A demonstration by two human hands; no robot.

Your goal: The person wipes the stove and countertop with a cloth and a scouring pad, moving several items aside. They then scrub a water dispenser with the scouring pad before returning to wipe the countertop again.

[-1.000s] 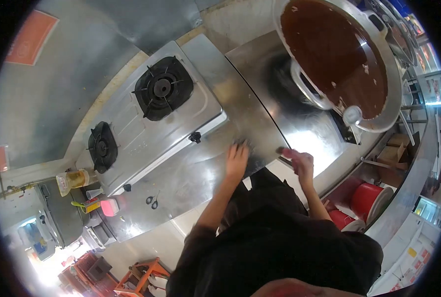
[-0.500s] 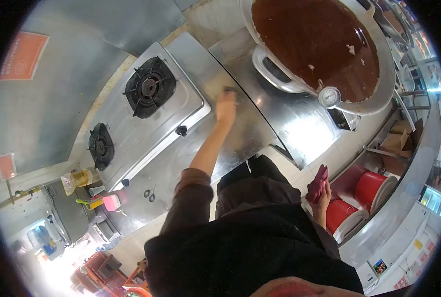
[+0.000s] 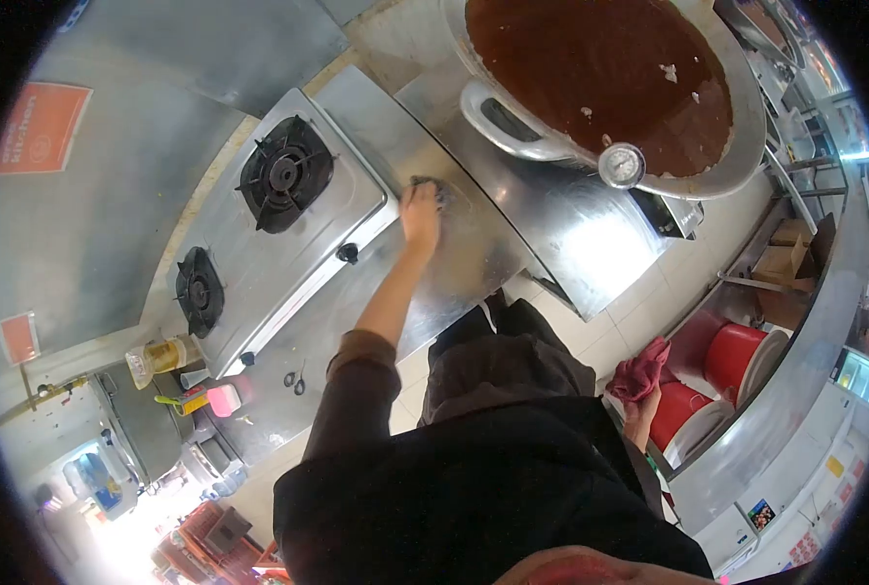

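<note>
My left hand presses a dark grey scouring pad onto the steel counter, its fingers closed over the pad. A smeared, dull patch of counter surrounds it. Just left of that hand stands a white two-burner gas stove. Down at my right side, my right hand grips a bunched dark red cloth, held off the counter; the cloth hides part of the fingers.
A large pot of brown liquid, with a dial thermometer at its rim, stands at the upper right. Scissors and a pink container lie on the left counter. Red buckets sit on a low shelf at right.
My left hand has slid slightly left on the counter with the scouring pad. The red cloth in my right hand now hangs more spread out. The view has shifted a little.
</note>
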